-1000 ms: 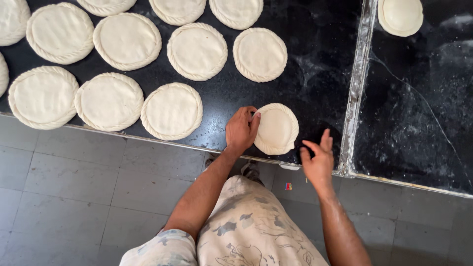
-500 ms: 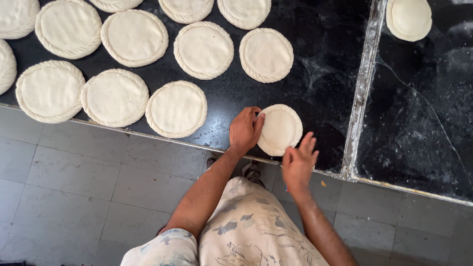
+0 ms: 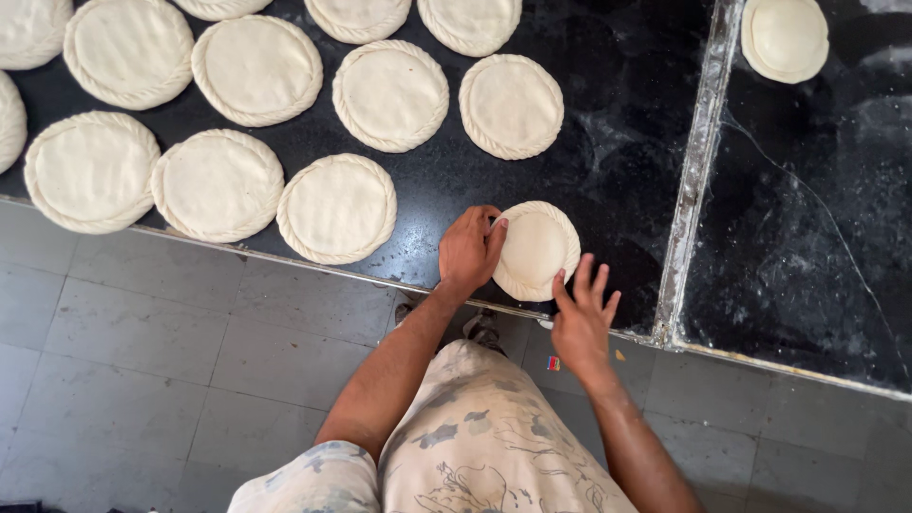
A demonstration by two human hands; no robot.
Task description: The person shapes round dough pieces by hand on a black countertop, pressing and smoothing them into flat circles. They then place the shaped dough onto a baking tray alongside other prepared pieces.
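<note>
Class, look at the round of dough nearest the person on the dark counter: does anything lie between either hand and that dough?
Nothing visible does. The left hand already rests on the left edge of the dough round, and the right hand touches its lower rim with a fingertip. The nearest other dough round lies apart, further left on the counter.

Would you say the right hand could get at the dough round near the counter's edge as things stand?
Probably yes: the right hand is open, with its fingers already at the dough round. Nothing lies between them, and the left hand covers only the far side.
</note>
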